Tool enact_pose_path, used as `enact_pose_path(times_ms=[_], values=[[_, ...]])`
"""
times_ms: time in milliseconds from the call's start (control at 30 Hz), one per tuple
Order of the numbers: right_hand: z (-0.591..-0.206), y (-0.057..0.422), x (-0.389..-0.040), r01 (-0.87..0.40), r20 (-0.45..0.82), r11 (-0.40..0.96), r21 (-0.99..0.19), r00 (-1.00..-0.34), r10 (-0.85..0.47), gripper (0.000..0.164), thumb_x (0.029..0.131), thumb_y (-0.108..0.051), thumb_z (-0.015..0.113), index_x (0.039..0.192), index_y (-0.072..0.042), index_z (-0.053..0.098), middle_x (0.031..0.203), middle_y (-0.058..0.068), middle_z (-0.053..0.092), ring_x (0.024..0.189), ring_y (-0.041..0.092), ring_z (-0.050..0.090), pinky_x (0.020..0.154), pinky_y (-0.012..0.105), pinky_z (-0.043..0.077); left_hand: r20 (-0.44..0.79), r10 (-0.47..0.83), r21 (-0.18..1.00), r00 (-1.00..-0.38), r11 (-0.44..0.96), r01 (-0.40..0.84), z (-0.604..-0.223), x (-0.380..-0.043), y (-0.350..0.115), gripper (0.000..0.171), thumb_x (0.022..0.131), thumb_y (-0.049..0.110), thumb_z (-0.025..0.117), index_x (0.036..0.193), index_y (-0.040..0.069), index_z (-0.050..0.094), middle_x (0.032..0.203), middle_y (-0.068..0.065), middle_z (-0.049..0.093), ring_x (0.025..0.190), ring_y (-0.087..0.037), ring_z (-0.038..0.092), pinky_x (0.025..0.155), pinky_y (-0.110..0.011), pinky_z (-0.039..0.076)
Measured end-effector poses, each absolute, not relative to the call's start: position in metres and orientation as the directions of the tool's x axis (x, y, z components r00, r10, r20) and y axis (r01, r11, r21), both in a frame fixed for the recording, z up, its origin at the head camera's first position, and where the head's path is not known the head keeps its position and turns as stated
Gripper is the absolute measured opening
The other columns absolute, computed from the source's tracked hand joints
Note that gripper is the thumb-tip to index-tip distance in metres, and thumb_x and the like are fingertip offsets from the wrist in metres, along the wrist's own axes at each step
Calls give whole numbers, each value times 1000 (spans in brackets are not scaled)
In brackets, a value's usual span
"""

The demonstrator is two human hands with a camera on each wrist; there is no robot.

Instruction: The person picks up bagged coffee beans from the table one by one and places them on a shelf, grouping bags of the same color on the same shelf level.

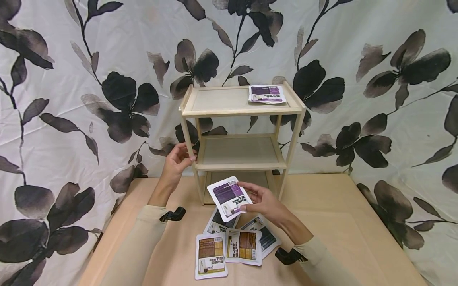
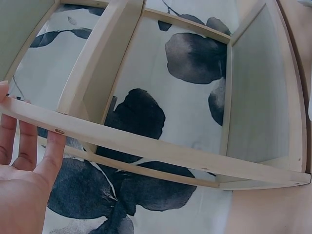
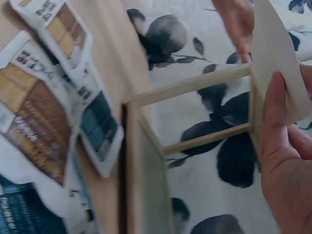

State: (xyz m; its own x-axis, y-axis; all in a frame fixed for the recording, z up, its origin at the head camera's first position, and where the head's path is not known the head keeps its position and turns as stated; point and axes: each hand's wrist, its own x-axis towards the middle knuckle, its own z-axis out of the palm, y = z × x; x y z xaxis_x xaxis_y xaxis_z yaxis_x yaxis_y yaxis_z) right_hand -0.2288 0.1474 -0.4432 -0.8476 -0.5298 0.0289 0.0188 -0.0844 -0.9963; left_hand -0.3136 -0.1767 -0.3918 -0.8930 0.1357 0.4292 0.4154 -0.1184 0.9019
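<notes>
My right hand (image 1: 264, 202) holds a purple-and-white pouch (image 1: 229, 198) between thumb and fingers, tilted, in front of the lowest shelf. In the right wrist view the pouch's plain white side (image 3: 278, 58) shows beside the fingers. The left hand (image 1: 175, 163) grips the left front post of a pale wooden three-tier shelf (image 1: 247, 166) near its middle tier. Seen from the left wrist, the fingers (image 2: 51, 153) of that hand lie against the post, the thumb at its other side.
On the top tier, towards the right, lies another purple-and-white pouch (image 1: 266, 94). Brown-and-white pouches (image 1: 211, 256) and dark blue ones (image 1: 268, 237) lie overlapping on the table (image 1: 322, 222) before the shelf. Behind everything hangs a floral cloth (image 1: 125, 51).
</notes>
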Motion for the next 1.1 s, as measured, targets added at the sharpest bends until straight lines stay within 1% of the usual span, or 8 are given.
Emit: enact_pose_path(times_ms=[100, 233, 300, 533, 633, 733, 900, 1100], values=[[-431, 149, -227, 2, 45, -91, -996, -857, -513, 80, 84, 3, 78, 154, -7, 40, 150, 22, 47, 126, 26, 60, 96, 35, 57, 433, 138, 900, -891, -120, 419, -392, -313, -177, 38, 93, -7, 65, 125, 12, 61, 112, -14, 62, 99, -18, 62, 85, -30, 61], [-414, 151, -226, -16, 65, -101, -995, -865, -497, 79, 84, 4, 78, 153, -7, 41, 147, 22, 49, 123, 24, 62, 95, 34, 58, 436, 136, 898, -890, -130, 420, -391, -314, -177, 38, 92, -7, 67, 124, 12, 61, 115, -25, 59, 99, -18, 62, 85, -31, 61], [-405, 152, -224, -30, 75, -100, -995, -869, -489, 79, 84, 4, 78, 153, -7, 42, 146, 23, 51, 120, 23, 64, 94, 33, 58, 434, 134, 899, -891, -135, 417, -390, -313, -176, 38, 91, -7, 67, 123, 13, 62, 115, -28, 58, 98, -19, 61, 85, -32, 61], [-374, 155, -220, -76, 104, -77, -994, -879, -466, 75, 86, 2, 77, 153, -7, 44, 149, 21, 49, 117, 21, 65, 91, 32, 60, 428, 130, 901, -894, -136, 411, -391, -313, -176, 37, 92, -8, 66, 122, 14, 63, 111, -17, 62, 97, -18, 61, 86, -35, 61], [-363, 156, -220, -90, 113, -71, -993, -877, -467, 74, 87, 3, 75, 153, -6, 43, 151, 20, 47, 118, 20, 64, 91, 33, 60, 429, 134, 901, -893, -128, 414, -391, -313, -176, 37, 92, -8, 65, 123, 12, 63, 112, -20, 61, 98, -18, 61, 88, -36, 61], [-354, 156, -221, -99, 125, -81, -992, -873, -471, 74, 87, 6, 72, 154, -5, 41, 153, 19, 45, 121, 20, 63, 93, 33, 59, 429, 136, 902, -893, -121, 415, -391, -313, -176, 37, 92, -7, 66, 123, 12, 62, 113, -24, 60, 98, -18, 61, 88, -35, 61], [-339, 155, -221, -106, 138, -93, -990, -865, -482, 78, 86, 8, 72, 155, -7, 39, 150, 21, 48, 122, 22, 63, 96, 34, 57, 429, 131, 902, -894, -126, 414, -391, -313, -176, 37, 92, -8, 66, 122, 12, 62, 113, -26, 58, 98, -19, 62, 86, -35, 62], [-316, 152, -223, -142, 169, -92, -986, -863, -475, 80, 85, 10, 73, 155, -7, 39, 147, 20, 49, 119, 24, 63, 94, 34, 58, 427, 124, 902, -896, -118, 414, -392, -314, -176, 37, 91, -9, 66, 124, 8, 62, 113, -28, 58, 98, -19, 62, 85, -31, 61]])
